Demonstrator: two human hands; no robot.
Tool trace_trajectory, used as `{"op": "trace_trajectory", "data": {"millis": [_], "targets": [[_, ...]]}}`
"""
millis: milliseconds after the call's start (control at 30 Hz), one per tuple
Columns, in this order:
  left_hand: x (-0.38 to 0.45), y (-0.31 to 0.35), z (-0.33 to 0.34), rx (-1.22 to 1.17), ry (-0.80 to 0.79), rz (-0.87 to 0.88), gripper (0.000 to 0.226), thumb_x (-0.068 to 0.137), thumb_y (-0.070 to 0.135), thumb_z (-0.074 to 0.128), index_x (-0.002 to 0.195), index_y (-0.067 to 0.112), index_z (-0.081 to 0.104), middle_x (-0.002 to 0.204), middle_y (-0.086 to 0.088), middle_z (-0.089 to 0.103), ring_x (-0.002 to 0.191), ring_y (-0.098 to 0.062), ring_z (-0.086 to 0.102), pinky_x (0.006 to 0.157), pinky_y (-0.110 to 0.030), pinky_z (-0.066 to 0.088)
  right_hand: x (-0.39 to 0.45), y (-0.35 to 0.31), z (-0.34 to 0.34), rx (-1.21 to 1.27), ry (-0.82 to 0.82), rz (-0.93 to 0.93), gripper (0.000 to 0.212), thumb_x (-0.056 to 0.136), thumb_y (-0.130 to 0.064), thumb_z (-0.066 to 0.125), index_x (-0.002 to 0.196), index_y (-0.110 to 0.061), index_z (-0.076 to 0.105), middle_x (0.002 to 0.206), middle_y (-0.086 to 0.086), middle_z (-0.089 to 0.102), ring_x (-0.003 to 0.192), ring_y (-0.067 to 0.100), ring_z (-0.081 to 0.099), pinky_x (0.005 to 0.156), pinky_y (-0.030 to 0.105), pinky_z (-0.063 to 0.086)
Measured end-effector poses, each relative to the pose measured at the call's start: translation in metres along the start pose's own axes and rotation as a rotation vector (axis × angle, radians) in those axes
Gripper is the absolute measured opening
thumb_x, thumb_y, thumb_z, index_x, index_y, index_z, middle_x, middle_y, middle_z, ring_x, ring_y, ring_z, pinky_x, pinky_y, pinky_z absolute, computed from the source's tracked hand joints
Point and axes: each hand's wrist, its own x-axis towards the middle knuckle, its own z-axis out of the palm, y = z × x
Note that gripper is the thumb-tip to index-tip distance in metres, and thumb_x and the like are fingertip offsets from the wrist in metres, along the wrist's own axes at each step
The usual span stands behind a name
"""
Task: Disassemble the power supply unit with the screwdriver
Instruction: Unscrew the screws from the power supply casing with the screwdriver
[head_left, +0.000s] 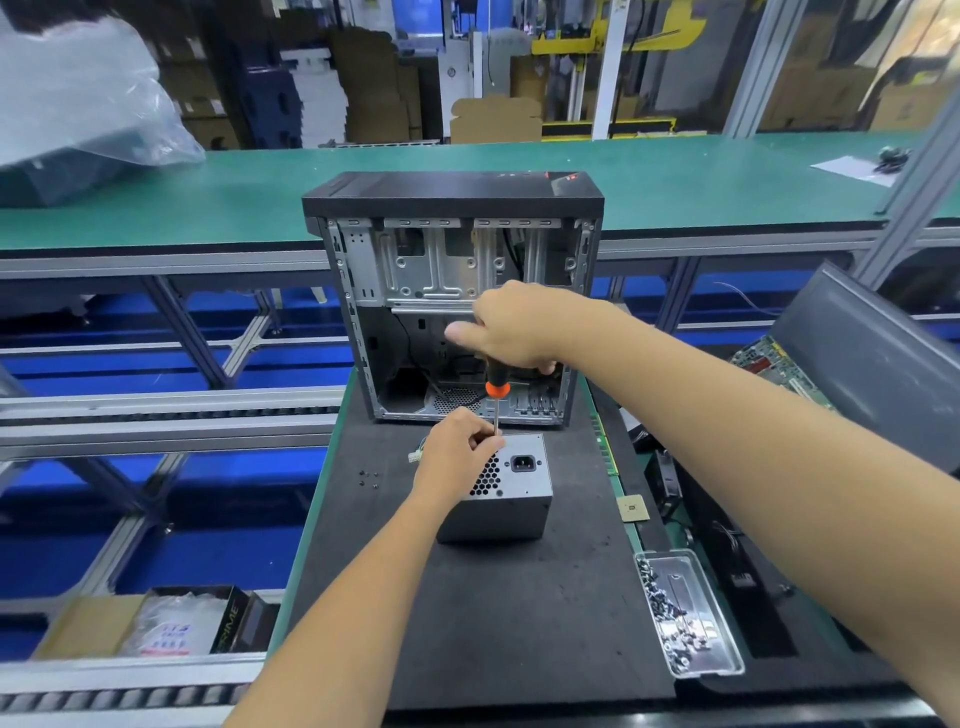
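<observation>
The biggest thing in view is the green workbench (675, 171), and from it a dark work mat (509, 613) reaches toward the person, probably so that metal parts do not slide or get scratched. At the far end of the mat stands an open computer case (452, 296), its side panel off and its inside mostly bare, which suggests the unit was taken out of it. Just in front of the case lies the power supply unit (506, 493), a grey metal box with its socket and honeycomb vent face turned upward, so the screws on that face can be reached from above. The right hand (511, 327) is closed around the black handle of the screwdriver (496, 387), which stands almost upright with its shaft going down to the far left corner of the box; the thumb sticks out to the side. The left hand (460, 449) rests on the box and its fingers are curled around the lower shaft near the tip, I think to guide the tip into the screw head and to keep the box from turning. The tip itself is hidden by these fingers. On the right edge of the mat is a clear plastic tray (727, 660) with many screws, near enough for dropping removed ones. Smallest are a few loose screws (370, 478) on the mat, left of the box.
</observation>
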Motion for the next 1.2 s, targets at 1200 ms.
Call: {"op": "trace_trajectory", "data": {"millis": [1200], "targets": [[-0.001, -0.001, 0.0, -0.022, -0.009, 0.008, 0.014, 0.086, 0.029, 0.068, 0.077, 0.033, 0.059, 0.082, 0.015, 0.055, 0.072, -0.002, 0.051, 0.062, -0.01, 0.035, 0.001, -0.014, -0.007, -0.15, -0.094, -0.065, 0.022, 0.099, -0.024, 0.04, 0.088, -0.008, 0.052, 0.08, 0.009, 0.059, 0.066, 0.023, 0.055, 0.055, 0.033, 0.041]]}}
